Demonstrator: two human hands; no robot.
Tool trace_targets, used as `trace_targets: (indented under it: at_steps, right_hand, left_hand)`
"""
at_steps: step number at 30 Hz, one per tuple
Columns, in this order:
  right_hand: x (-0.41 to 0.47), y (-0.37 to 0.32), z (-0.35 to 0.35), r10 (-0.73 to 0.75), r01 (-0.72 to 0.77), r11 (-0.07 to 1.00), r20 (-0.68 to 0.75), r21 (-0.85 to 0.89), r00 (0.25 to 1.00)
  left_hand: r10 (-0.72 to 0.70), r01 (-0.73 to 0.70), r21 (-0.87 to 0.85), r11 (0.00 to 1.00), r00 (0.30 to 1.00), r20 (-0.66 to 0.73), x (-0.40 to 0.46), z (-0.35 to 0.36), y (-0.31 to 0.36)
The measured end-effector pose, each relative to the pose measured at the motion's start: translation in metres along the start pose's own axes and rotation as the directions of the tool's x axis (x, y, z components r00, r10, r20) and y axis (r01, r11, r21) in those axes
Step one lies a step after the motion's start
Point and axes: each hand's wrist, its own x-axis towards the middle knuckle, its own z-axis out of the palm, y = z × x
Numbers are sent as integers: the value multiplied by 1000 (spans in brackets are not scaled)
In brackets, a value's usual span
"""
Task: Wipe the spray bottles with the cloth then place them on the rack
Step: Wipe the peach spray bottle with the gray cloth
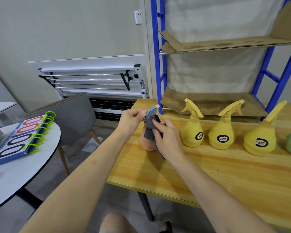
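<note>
On the wooden table (191, 174), the right hand (166, 137) presses a grey cloth (149, 130) around a peach spray bottle (147, 145); the left hand (131, 120), at ten o'clock from it, pinches what seems the cloth-covered trigger. Three yellow bottles (221, 137) stand toward three o'clock, the blue rack (158, 64) behind.

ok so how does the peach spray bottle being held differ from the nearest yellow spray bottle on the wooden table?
The peach spray bottle is draped in a grey cloth; the nearest yellow spray bottle is bare. The peach one is held by both hands, left hand at the nozzle and right hand pressing the cloth; the yellow one stands untouched. Only the yellow one shows a black label. Both stand upright on the wooden table.
</note>
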Motion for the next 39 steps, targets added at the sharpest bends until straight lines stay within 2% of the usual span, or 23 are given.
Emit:
trace_targets:
  at_steps: [3,6,11,18,21,24,29,35,39]
  right_hand:
    - [7,-2,0,-52,51,998,-60,-26,997]
    - [7,0,9,-51,51,999,22,2,998]
    - [-25,5,14,-128,156,974,168,-163,977]
    - [-13,-8,1,-160,150,970,-35,-193,987]
    - [4,-10,2,-60,68,985,57,-161,997]
    - [-3,-5,5,-130,150,959,97,-240,987]
    - [-15,12,-8,-88,140,922,156,-361,984]
    - [3,-4,-10,-186,174,955,-27,-238,982]
    - [5,-9,8,-108,108,979,7,-170,994]
  left_hand:
    - [-6,6,-21,1000,1000,-4,0,1,-2]
    - [-4,5,-40,999,1000,9,-1,1,-2]
    - [0,0,8,1000,1000,14,-1,2,7]
    - [-35,35,-48,998,999,3,-2,1,4]
    - [-23,24,-49,999,1000,3,-4,2,4]
    - [-15,15,-44,999,1000,-12,-5,3,5]
    - [-21,18,-48,999,998,-61,-4,8,2]
    - [10,-17,-77,997,995,-97,-8,12,0]
    - [22,-28,-62,998,995,-94,-10,11,0]
